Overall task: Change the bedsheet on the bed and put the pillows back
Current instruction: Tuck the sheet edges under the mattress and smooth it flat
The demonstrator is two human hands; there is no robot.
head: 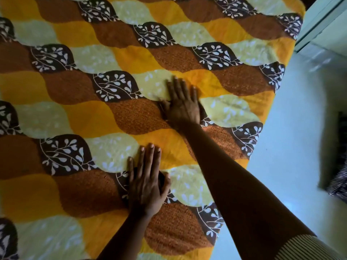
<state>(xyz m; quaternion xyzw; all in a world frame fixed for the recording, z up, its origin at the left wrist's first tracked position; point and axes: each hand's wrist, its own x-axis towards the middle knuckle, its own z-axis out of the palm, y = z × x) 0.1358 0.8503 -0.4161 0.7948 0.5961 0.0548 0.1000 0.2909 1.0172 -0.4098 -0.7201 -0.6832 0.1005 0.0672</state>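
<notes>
A bedsheet patterned with yellow, brown, pale green and dark leaf shapes lies spread flat over the bed and fills most of the view. My left hand presses flat on it near the bottom centre, fingers straight and together. Farther out, my right hand lies flat on the sheet with its fingers spread, the arm stretched across from the lower right. Neither hand holds any fabric. No pillow shows in the view.
The bed's right edge runs diagonally, with pale floor beyond it. A pale green cabinet or door stands at the top right. A dark striped cloth bundle lies on the floor at the right edge.
</notes>
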